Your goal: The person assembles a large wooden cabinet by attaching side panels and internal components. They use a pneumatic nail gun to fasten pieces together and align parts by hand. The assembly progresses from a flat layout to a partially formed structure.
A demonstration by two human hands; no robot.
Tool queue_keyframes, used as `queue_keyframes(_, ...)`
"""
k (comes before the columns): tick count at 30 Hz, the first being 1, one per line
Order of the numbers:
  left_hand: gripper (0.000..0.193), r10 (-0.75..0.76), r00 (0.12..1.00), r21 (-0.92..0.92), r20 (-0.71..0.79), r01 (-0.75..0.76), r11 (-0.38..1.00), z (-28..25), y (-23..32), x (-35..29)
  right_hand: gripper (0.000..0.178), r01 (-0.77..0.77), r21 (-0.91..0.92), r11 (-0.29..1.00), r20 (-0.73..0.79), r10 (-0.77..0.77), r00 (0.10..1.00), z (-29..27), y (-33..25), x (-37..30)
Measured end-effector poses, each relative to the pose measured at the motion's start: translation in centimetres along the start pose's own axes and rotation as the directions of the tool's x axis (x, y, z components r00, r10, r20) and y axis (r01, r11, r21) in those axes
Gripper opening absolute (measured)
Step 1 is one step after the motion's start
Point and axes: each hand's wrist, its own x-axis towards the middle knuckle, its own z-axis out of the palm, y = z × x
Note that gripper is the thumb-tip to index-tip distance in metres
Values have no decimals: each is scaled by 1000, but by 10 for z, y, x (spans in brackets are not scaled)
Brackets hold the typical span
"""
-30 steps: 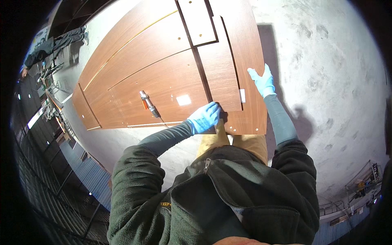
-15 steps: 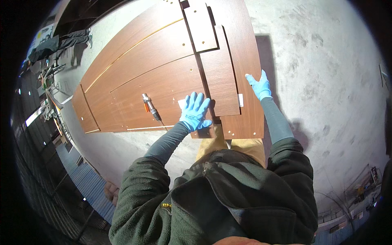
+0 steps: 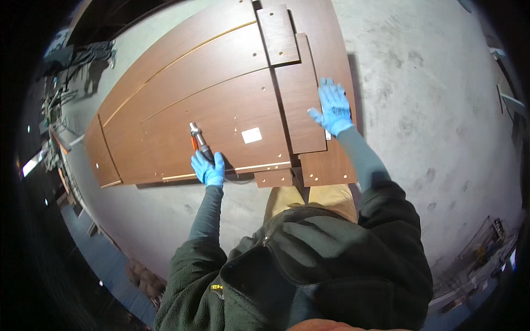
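Observation:
My left hand (image 3: 208, 170), in a light blue glove, reaches over the rear end of a slim pen-shaped power tool (image 3: 200, 139) with a silver nose and an orange lever. Its thumb and fingers are apart on either side of the dark handle; no closed grip shows. My right hand (image 3: 335, 106), gloved alike, lies flat with spread fingers at the right edge of a brown wooden board (image 3: 301, 113). That board rests on a longer brown panel (image 3: 326, 165). The tool lies on a large brown panel (image 3: 215, 113) with drilled holes and a groove.
A white label (image 3: 252, 135) is on the large panel. A small brown board (image 3: 277, 36) lies at the far end, and a short drilled piece (image 3: 274, 178) juts out near me. Grey concrete floor (image 3: 408, 121) surrounds the stack. Another person's dark-clothed legs (image 3: 91, 53) show at far left.
My left hand has gone from the large panel's right part leftward to the tool, uncovering the label. My right hand has shifted from the outer panel's edge inward onto the board.

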Motion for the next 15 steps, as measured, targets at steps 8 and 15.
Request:
queue_keyframes(8,100,-21,995,-111,95,32,993,36,-27,-16,97,-540,838,-79,520,413,747,12,86,0)
queue_keyframes(15,99,14,995,-61,102,-7,998,42,-34,-7,111,-538,745,-394,652,259,713,67,119,-11)
